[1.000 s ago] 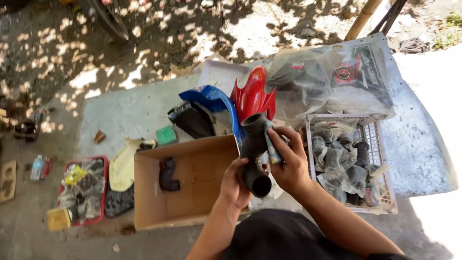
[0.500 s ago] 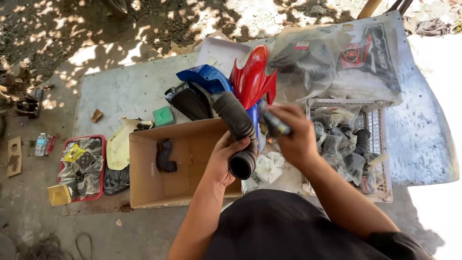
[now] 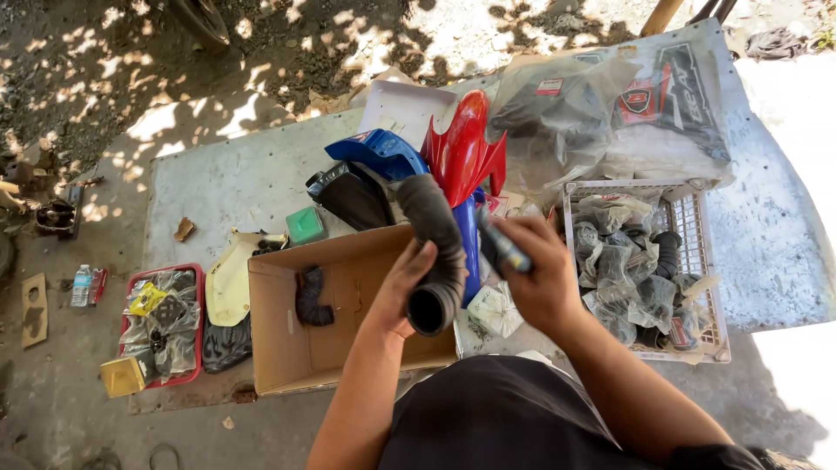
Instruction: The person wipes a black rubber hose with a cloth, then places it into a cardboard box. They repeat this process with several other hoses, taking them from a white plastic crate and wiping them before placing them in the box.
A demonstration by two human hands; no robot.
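1. Black ribbed rubber hose point(image 3: 433, 252) — held up in the left hand point(image 3: 402, 292), whose grip is wrapped around its lower end, the open mouth facing the camera above the cardboard box point(image 3: 348, 348).
2. Beside it, the right hand point(image 3: 540, 278) has its grip pinched shut on a small dark tube-shaped thing point(image 3: 498, 246); what it is cannot be told.
3. Inside the box lies one more short black hose point(image 3: 312, 298).
4. To the right stands a white wire basket point(image 3: 697, 252) full of bagged rubber parts.
5. Behind the box lean a red plastic motorbike panel point(image 3: 461, 148), a blue panel point(image 3: 379, 152) and a black one point(image 3: 353, 196), with a small green box point(image 3: 305, 224) close by.
6. Everything rests on a pale sheet point(image 3: 226, 183) spread over bare ground — dappled with leaf shade, bright sun at the right.
7. On the left sit a red tray point(image 3: 196, 278) of bagged parts, a yellow box point(image 3: 122, 376) and a small water bottle point(image 3: 81, 285).
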